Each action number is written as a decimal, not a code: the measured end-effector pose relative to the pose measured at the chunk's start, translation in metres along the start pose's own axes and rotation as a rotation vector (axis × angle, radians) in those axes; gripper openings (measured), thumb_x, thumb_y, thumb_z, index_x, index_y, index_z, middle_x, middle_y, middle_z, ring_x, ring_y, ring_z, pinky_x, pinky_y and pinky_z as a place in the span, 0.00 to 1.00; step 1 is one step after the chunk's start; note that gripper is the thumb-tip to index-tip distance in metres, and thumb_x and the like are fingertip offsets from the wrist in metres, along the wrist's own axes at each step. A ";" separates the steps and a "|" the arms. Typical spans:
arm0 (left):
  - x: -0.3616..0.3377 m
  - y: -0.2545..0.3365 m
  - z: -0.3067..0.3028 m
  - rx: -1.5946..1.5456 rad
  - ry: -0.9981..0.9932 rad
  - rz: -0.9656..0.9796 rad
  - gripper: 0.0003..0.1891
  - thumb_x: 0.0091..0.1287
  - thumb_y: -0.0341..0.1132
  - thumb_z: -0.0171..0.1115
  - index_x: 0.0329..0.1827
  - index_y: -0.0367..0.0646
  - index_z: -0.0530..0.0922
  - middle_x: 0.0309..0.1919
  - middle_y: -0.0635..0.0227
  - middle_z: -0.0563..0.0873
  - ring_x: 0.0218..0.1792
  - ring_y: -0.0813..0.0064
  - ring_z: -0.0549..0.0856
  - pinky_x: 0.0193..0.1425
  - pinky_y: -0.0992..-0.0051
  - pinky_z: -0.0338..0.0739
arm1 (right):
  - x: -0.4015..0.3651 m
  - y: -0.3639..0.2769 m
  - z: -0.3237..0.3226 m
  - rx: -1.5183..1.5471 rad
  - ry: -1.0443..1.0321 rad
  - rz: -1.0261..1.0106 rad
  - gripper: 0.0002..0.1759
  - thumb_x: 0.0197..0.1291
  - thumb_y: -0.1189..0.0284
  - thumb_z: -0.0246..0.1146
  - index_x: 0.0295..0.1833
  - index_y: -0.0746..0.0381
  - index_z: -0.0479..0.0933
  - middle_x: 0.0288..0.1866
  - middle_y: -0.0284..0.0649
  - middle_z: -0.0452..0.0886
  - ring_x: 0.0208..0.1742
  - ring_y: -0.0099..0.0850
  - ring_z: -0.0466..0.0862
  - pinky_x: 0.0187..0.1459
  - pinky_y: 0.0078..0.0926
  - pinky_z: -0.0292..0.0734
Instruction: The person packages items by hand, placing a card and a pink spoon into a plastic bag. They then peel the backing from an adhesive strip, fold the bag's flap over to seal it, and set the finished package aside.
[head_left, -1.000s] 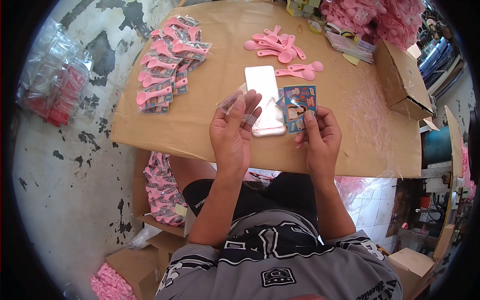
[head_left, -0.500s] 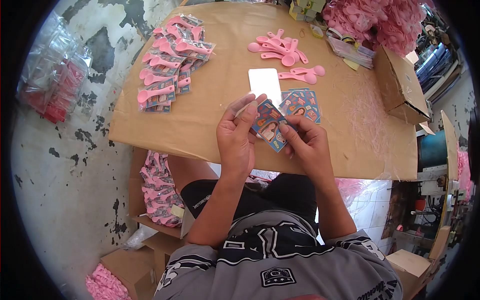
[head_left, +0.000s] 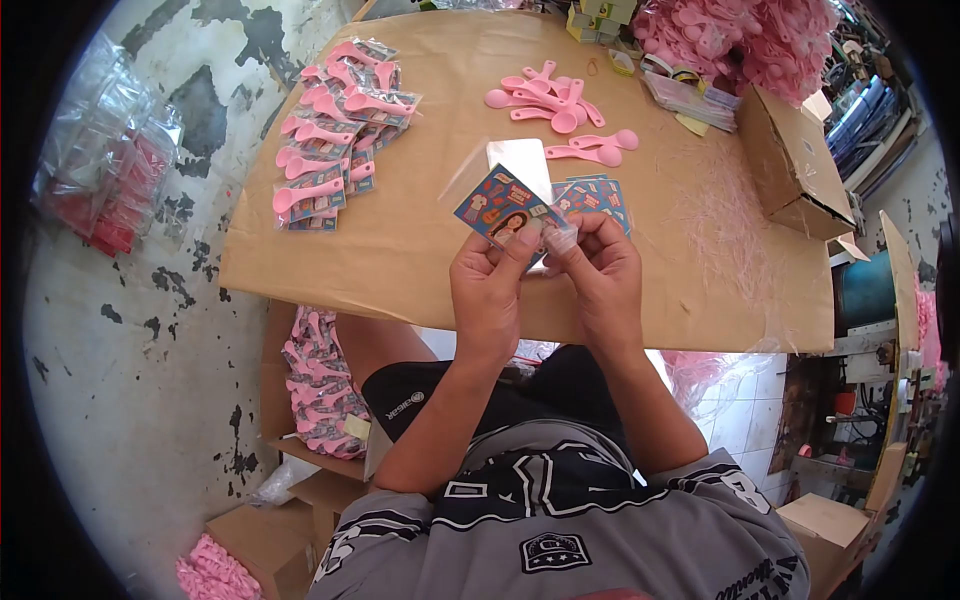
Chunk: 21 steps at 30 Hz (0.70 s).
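Observation:
A blue printed card (head_left: 492,200) is pinched between the thumb and fingers of my left hand (head_left: 490,290), with clear plastic showing at its upper left edge. My right hand (head_left: 605,285) touches it on the right, its fingers closed on crinkled clear plastic (head_left: 562,238). Behind my hands lie a white stack (head_left: 518,165) and more blue cards (head_left: 600,198) on the table. Loose pink spoons (head_left: 597,148) rest just beyond them, with a pile of several pink spoons (head_left: 550,98) farther back.
Packed cards with pink spoons (head_left: 325,165) overlap on the table's (head_left: 400,250) left side. A cardboard box (head_left: 790,165), a heap of pink spoons (head_left: 735,40) and plastic strips stand at the right. Below the table, an open box holds packed spoons (head_left: 325,390).
The card has turned and moved left, now in my left hand's pinch. My right hand has shifted left and lower and now grips the clear plastic.

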<state>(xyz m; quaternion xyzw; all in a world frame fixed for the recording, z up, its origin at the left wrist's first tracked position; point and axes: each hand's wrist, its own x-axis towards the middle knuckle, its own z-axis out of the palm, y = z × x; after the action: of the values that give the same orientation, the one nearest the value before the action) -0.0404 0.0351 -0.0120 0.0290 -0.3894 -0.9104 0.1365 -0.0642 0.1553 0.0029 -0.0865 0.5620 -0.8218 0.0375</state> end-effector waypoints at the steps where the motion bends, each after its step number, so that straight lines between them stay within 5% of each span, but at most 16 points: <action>1: -0.001 0.000 0.001 0.030 0.005 -0.005 0.14 0.77 0.27 0.65 0.63 0.36 0.81 0.55 0.62 0.90 0.55 0.74 0.89 0.64 0.70 0.84 | 0.000 0.002 0.002 0.005 0.008 -0.011 0.08 0.73 0.73 0.70 0.51 0.63 0.79 0.42 0.31 0.86 0.41 0.15 0.83 0.43 0.16 0.79; 6: -0.004 0.001 -0.005 0.125 -0.027 -0.048 0.17 0.79 0.28 0.63 0.67 0.36 0.79 0.62 0.56 0.88 0.62 0.70 0.87 0.70 0.67 0.81 | -0.002 0.004 0.006 0.000 -0.044 -0.012 0.10 0.75 0.73 0.67 0.55 0.67 0.81 0.44 0.33 0.87 0.42 0.15 0.82 0.44 0.16 0.78; 12: 0.006 0.031 0.006 -0.117 -0.171 0.096 0.29 0.81 0.29 0.55 0.84 0.46 0.61 0.67 0.46 0.82 0.70 0.56 0.82 0.78 0.57 0.76 | -0.015 -0.005 0.009 -0.008 -0.080 0.122 0.08 0.74 0.75 0.67 0.52 0.67 0.82 0.39 0.34 0.87 0.35 0.17 0.84 0.34 0.17 0.80; 15: 0.011 0.035 0.008 -0.282 -0.180 0.119 0.29 0.83 0.29 0.52 0.86 0.50 0.59 0.64 0.43 0.84 0.66 0.60 0.85 0.74 0.60 0.80 | -0.021 0.001 0.008 -0.053 -0.097 0.122 0.06 0.73 0.75 0.68 0.50 0.67 0.81 0.35 0.34 0.87 0.32 0.17 0.84 0.29 0.17 0.78; 21: 0.010 0.034 0.001 -0.410 -0.169 0.080 0.26 0.84 0.31 0.52 0.83 0.51 0.62 0.53 0.57 0.88 0.57 0.64 0.89 0.68 0.58 0.85 | -0.024 -0.009 0.021 -0.012 -0.110 0.130 0.07 0.72 0.74 0.69 0.49 0.65 0.80 0.37 0.33 0.85 0.32 0.17 0.82 0.32 0.17 0.77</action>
<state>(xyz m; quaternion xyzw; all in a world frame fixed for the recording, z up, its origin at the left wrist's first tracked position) -0.0419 0.0104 0.0136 -0.0911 -0.2070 -0.9636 0.1426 -0.0364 0.1429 0.0160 -0.0951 0.5685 -0.8082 0.1208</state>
